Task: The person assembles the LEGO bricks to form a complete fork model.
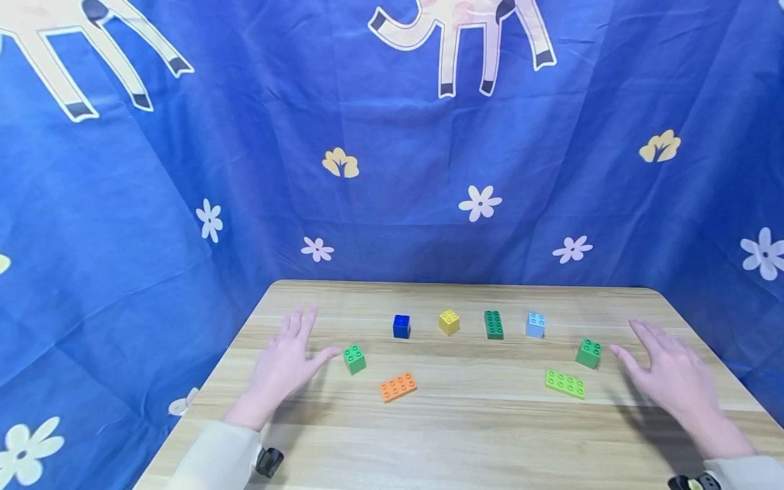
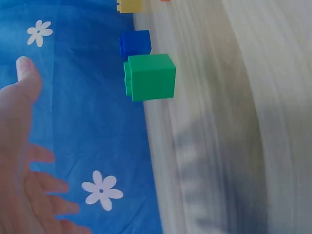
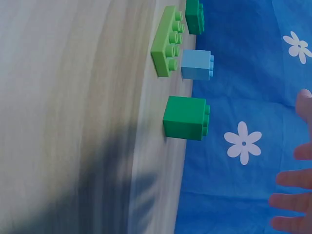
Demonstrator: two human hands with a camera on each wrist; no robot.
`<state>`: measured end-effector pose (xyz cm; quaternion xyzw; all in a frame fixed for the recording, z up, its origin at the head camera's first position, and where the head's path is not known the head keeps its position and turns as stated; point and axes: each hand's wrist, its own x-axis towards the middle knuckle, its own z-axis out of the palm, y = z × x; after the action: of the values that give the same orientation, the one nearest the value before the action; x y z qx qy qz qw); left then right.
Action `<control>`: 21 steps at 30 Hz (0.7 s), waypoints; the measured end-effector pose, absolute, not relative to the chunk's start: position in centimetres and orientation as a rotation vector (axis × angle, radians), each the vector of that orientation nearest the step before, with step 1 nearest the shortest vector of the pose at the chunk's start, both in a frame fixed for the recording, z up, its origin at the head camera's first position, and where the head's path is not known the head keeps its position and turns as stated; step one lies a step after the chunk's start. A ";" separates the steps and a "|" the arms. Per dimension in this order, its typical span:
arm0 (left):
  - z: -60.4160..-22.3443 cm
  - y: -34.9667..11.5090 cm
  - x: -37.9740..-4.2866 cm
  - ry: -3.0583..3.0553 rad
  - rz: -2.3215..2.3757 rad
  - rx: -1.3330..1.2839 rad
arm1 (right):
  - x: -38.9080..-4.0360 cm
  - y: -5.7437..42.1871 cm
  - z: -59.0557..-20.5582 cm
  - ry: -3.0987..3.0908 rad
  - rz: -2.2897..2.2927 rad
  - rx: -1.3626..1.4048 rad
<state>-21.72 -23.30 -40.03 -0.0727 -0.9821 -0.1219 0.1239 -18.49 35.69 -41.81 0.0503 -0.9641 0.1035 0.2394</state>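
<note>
My left hand (image 1: 280,364) hovers over the table's left side, fingers spread and holding nothing. Nearest its thumb stands a green square brick (image 1: 354,359), with an orange brick (image 1: 398,387) lying a little to the right. On the right side my right hand (image 1: 674,378) is also spread and holds nothing. Just left of its thumb is another green square brick (image 1: 589,354); a lime-green flat brick (image 1: 565,384) lies nearer the front. Across the back stand a dark blue brick (image 1: 401,327), a yellow brick (image 1: 449,322), a dark green long brick (image 1: 493,325) and a light blue brick (image 1: 535,325).
The bricks lie apart in a loose arc on a light wooden table (image 1: 478,435) with rounded back corners. Behind it and along both sides hangs a blue cloth (image 1: 392,218) printed with flowers and animals. Each wrist wears a black band.
</note>
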 end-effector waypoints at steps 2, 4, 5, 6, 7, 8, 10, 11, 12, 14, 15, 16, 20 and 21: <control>-40.3 -23.2 -21.8 -2.860 -0.432 -0.201 | -18.5 35.5 -41.9 -2.646 0.334 0.101; -40.5 -23.1 -21.8 -2.865 -0.531 -0.181 | -18.5 35.4 -41.9 -2.651 0.390 0.066; -40.6 -23.1 -21.9 -2.865 -0.582 -0.171 | -18.6 35.4 -42.0 -2.647 0.430 0.056; -40.6 -23.0 -21.9 -2.865 -0.626 -0.161 | -18.7 35.3 -42.2 -2.641 0.477 0.051; -40.6 -23.0 -21.9 -2.860 -0.663 -0.149 | -18.9 35.3 -42.3 -2.632 0.521 0.048; -40.7 -22.9 -21.9 -2.856 -0.699 -0.141 | -19.0 35.3 -42.5 -2.620 0.567 0.049; -40.9 -22.7 -22.0 -2.847 -0.785 -0.112 | -19.4 35.2 -42.8 -2.599 0.669 0.059; -41.1 -22.6 -22.1 -2.836 -0.828 -0.101 | -19.5 35.2 -42.9 -2.588 0.715 0.063; -41.2 -22.5 -22.1 -2.825 -0.861 -0.097 | -19.6 35.2 -43.1 -2.587 0.755 0.059; -41.7 -22.4 -22.4 -2.804 -0.930 -0.094 | -19.8 35.3 -43.4 -2.589 0.812 0.049; -41.9 -22.3 -22.5 -2.794 -0.975 -0.091 | -20.0 35.4 -43.5 -2.593 0.838 0.043; -42.2 -22.3 -22.5 -2.789 -1.008 -0.094 | -20.1 35.5 -43.7 -2.599 0.860 0.035; -43.0 -22.1 -22.7 -2.765 -1.154 -0.098 | -20.5 35.8 -44.6 -2.617 0.926 0.023; -43.2 -22.1 -22.7 -2.758 -1.191 -0.093 | -20.6 35.9 -44.8 -2.617 0.945 0.025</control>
<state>-22.66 -22.10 -43.18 -0.0310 -0.9155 -0.3954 0.0677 -20.60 35.85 -44.80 0.0089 -0.9255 0.3340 0.1785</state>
